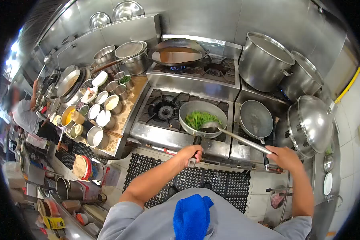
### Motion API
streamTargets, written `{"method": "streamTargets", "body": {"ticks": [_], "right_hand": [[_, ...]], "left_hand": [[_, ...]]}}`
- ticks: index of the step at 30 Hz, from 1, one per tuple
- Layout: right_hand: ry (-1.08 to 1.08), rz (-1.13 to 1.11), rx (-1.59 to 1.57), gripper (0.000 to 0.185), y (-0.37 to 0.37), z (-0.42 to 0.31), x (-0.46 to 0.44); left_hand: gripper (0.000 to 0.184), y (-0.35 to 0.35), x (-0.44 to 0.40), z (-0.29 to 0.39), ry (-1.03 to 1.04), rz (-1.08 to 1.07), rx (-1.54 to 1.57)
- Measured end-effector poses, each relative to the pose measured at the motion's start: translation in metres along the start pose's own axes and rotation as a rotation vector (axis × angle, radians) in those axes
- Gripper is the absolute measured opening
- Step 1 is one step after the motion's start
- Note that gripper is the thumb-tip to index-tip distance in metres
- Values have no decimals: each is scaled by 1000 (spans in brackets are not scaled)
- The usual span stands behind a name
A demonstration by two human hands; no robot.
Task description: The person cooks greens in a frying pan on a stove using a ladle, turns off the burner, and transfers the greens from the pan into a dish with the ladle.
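My left hand [189, 155] is wrapped round the black handle of a deep grey frying pan [184, 116], which sits on the front stove. Chopped green vegetables [202, 119] fill the bottom of the pan. A long-handled metal ladle [244, 140] slants from the pan to my right hand [285, 157], whose fingers are closed on the handle's end. The ladle's bowl rests among the greens at the pan's right side. Right of it, a second frying pan [256, 119] stands on the neighbouring burner, its handle pointing toward me.
A bare burner [164, 110] lies left of the pan. Behind it, a wok [176, 52] with brown liquid sits over a flame. Large stockpots [264, 66] and a domed steamer [314, 124] stand right. Ingredient containers [104, 118] crowd the left counter. Another person [26, 112] stands far left.
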State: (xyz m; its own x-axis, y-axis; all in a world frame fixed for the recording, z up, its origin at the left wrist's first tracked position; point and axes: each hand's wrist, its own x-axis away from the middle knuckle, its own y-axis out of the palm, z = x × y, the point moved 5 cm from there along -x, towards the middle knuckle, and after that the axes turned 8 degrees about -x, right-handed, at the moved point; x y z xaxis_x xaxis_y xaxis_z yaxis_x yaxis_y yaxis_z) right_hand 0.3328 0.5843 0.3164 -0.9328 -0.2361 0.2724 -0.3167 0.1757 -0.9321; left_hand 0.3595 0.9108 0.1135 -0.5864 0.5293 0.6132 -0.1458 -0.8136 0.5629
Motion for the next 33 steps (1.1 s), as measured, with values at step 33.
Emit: {"method": "streamTargets", "body": {"ticks": [33], "right_hand": [[78,173,-227,42,71,16,-4]], "left_hand": [[30,6,42,-57,58,122,-117]]}}
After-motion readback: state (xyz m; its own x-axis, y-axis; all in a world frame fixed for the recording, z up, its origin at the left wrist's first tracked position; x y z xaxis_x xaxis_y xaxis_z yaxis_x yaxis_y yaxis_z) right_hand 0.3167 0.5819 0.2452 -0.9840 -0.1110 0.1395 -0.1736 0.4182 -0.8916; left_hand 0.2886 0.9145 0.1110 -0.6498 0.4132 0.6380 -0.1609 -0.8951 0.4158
